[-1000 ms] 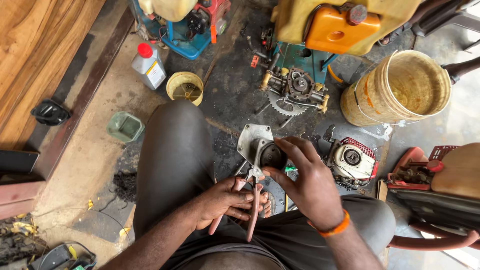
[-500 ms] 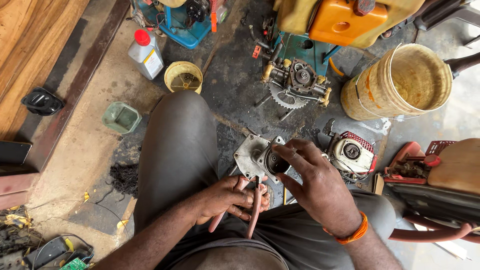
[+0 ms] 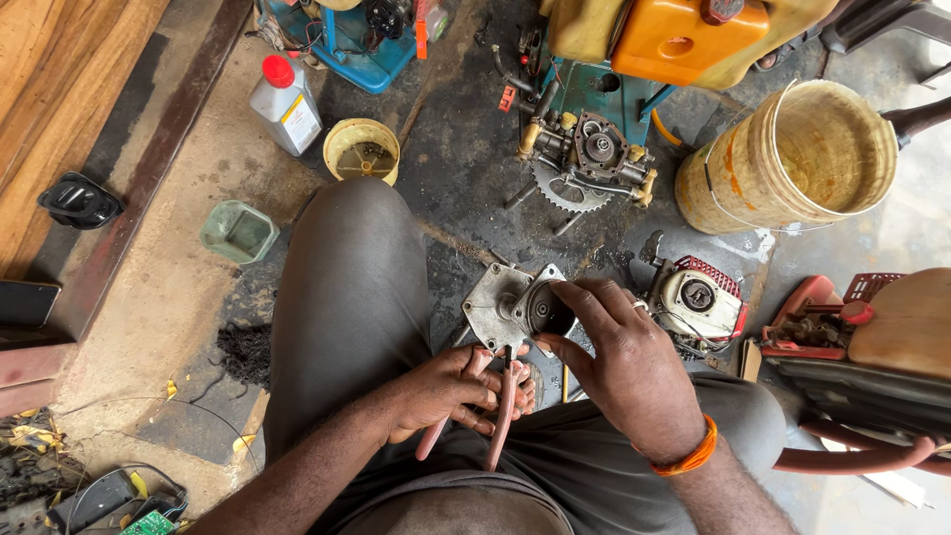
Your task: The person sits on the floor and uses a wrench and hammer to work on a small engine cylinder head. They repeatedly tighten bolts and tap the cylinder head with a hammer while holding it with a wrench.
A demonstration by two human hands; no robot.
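While left hand (image 3: 451, 391) grips pliers (image 3: 500, 416) nose-up, right hand (image 3: 619, 362) clamps metal housing (image 3: 505, 309).

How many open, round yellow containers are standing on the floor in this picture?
2. A small yellow tub stands beside the white bottle, above the person's knee. A large yellow bucket stands at upper right. Others may be hidden behind the machines.

The metal part (image 3: 515, 309) sits between the knees, pliers (image 3: 500, 416) just below it; a bucket (image 3: 792, 159) stands far right, a bottle (image 3: 285, 104) far left.
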